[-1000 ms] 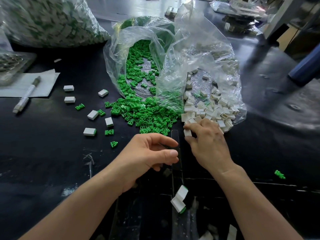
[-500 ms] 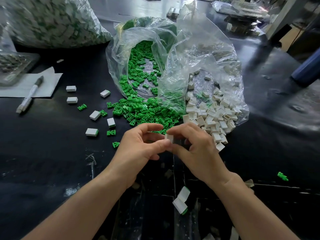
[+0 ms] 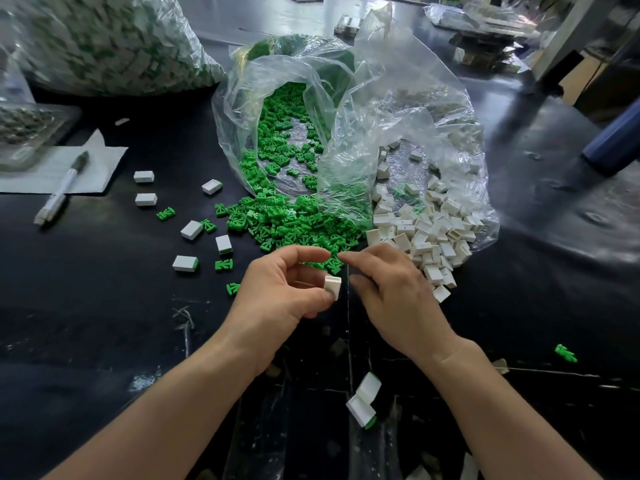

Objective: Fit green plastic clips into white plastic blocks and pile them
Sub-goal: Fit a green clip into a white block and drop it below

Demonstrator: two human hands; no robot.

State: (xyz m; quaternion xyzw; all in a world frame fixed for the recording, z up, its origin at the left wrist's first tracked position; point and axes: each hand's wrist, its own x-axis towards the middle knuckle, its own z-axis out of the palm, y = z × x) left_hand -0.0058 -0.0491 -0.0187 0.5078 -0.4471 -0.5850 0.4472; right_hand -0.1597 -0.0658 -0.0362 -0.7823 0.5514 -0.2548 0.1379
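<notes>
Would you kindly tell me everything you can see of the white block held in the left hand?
The white block is a small, boxy piece of smooth white plastic, with no green clip showing in it. The left hand pinches it between thumb and fingers, slightly tilted, just in front of the green clip pile. The right hand is close beside it but does not touch it.
</notes>
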